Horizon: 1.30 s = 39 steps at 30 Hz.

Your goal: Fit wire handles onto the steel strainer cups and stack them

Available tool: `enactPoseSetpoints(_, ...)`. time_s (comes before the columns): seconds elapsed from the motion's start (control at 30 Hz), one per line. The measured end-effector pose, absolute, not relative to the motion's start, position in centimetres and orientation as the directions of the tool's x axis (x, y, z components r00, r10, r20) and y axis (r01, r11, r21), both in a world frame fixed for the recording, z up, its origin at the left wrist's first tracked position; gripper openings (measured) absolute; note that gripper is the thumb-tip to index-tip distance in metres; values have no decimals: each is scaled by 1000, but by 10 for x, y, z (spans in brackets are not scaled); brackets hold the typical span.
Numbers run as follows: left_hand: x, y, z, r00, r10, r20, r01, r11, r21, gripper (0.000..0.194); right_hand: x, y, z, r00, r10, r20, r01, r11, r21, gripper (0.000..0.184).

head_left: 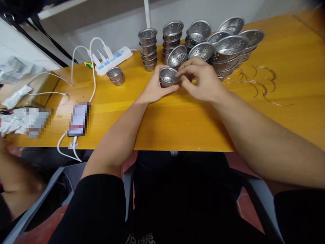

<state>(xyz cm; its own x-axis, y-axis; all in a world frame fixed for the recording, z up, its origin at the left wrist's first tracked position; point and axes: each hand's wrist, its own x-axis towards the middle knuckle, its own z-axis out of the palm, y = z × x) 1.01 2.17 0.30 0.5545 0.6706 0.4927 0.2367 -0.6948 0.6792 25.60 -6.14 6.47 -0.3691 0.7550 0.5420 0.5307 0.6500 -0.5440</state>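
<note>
My left hand (154,88) is wrapped round a small perforated metal cup (168,77), its mouth tilted toward me. The thumb lies along the cup's near side. At the cup's right rim, the bent fingers of my right hand (201,79) come together with the thumb; whatever they pinch is too small to make out. Just behind my hands, another perforated cup (177,57) leans tilted. Beyond it rise a stack of small cups (148,51) and a second stack (173,34). Wider perforated bowls (230,51) are piled behind my right hand.
Thin curved wires (264,81) lie right of the bowls. Two nested cups (115,76) stand at left, near a white power strip (114,61) with cables. A phone (79,118) is plugged in on the wooden table (167,128). Another person's arm (17,173) shows at far left.
</note>
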Motion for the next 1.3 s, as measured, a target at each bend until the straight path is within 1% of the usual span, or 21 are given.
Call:
enactPoseSetpoints(0.07,10,23,2,554,667,498,240,-701,672,105,256,-58,61,-377,753,540,542,652,-530,30)
enactPoseSetpoints(0.17,11,19,4,560,667,492,236,-697,677,107,256,-54,54,-414,729,545,501,683,-532,33)
enactPoseSetpoints(0.33,16,3,20,528,733,429,284,-628,725,104,252,-56,53,-473,747,467,439,659,-610,27)
enactPoseSetpoints(0.43,18,-3,28,515,759,398,301,-595,745,103,249,-59,55,-484,754,445,457,651,-606,31)
enactPoseSetpoints(0.5,16,-2,30,502,771,392,306,-582,753,101,248,-61,57,-463,781,419,479,618,-623,34)
enactPoseSetpoints(0.6,9,2,31,443,805,395,335,-557,760,92,250,-64,61,-424,792,440,478,608,-634,36)
enactPoseSetpoints(0.67,1,5,32,397,831,390,365,-533,763,86,252,-65,64,-408,765,498,460,643,-612,36)
enactPoseSetpoints(0.73,-7,10,33,342,853,395,412,-514,753,81,254,-66,67,-407,747,526,457,665,-591,33)
enactPoseSetpoints(0.8,-15,15,33,262,868,421,481,-496,723,75,255,-66,68,-416,753,509,470,658,-589,30)
enactPoseSetpoints(0.87,-20,22,31,180,876,447,550,-467,693,72,255,-67,69,-436,773,461,485,633,-603,27)
enactPoseSetpoints(0.97,-24,31,25,105,897,429,604,-400,689,72,253,-69,70,-463,799,384,497,593,-634,25)
enactPoseSetpoints(1.07,-22,35,21,81,915,396,612,-359,704,69,251,-69,68,-473,811,344,501,569,-652,28)
enactPoseSetpoints(1.17,-18,36,20,94,920,381,617,-354,703,67,252,-66,64,-484,802,348,510,583,-632,35)
enactPoseSetpoints(1.3,-15,42,15,100,921,378,595,-360,719,74,252,-63,60,-492,803,337,541,585,-604,37)
